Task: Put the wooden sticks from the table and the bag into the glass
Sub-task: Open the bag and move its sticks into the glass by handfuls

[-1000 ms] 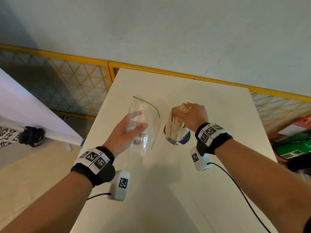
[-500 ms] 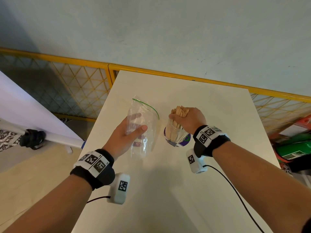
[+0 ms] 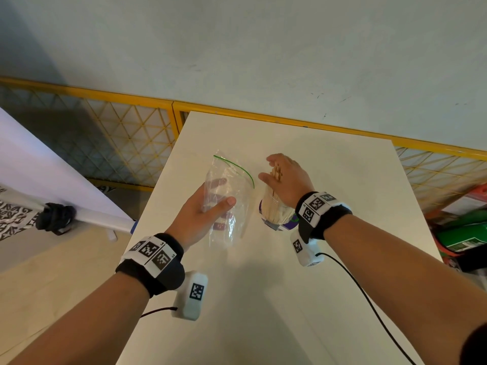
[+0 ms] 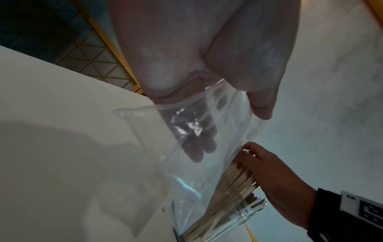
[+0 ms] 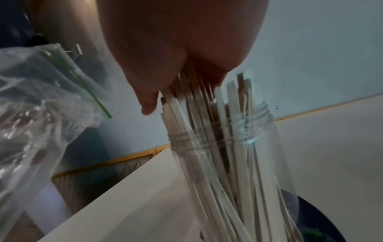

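Pressing my flat, relaxed right hand (image 3: pixel 286 177) on the wooden sticks (image 5: pixel 209 124), I should tap gently so they settle into the upright glass (image 5: pixel 259 147). My left hand (image 3: pixel 204 209) grips the bag (image 3: pixel 228 204), seemingly empty, just beside it.

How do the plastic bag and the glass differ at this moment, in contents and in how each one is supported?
The plastic bag looks empty, while the glass is packed with wooden sticks. The bag is held up by the left hand; the glass stands on the table. The bag is soft and crumpled; the glass is rigid with a threaded neck. Both are transparent.
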A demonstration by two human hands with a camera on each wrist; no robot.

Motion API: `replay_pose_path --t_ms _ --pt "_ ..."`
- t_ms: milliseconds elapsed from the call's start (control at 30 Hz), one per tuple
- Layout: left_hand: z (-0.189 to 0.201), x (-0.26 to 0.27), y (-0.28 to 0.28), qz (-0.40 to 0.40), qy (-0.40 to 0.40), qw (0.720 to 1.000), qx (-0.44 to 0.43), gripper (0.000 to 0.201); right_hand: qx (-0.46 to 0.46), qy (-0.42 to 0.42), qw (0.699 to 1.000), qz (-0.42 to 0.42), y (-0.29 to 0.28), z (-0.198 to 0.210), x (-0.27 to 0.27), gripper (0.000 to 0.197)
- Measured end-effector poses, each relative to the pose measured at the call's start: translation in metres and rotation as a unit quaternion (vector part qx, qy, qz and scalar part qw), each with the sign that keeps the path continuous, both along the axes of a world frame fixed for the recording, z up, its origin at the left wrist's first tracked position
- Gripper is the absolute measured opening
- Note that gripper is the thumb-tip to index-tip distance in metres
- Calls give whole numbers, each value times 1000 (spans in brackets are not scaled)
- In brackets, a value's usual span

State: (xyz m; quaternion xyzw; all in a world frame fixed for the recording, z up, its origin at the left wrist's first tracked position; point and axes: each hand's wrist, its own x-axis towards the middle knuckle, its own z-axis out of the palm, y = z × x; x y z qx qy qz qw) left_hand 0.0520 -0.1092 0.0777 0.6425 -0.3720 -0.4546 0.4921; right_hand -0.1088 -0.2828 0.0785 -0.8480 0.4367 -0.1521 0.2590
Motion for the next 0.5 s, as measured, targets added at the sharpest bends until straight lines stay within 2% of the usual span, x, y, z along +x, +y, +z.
replay_pose_path --t_ms 67,200,300,367,500 --pt "1 2 0 1 -1 1000 -5 48 -54 27 998 24 5 -2 -1 43" --pt "0 7 1 15 6 1000 -7 50 -142 44 986 75 12 -11 -17 55" --pt "-2 8 2 17 8 1000 -7 51 -80 84 992 43 1 -13 -24 49" --pt "-3 8 2 12 9 1000 -9 53 -31 123 991 51 -6 -13 -19 50" --pt "-2 7 1 6 11 1000 -13 54 -62 171 978 102 2 -16 -6 55"
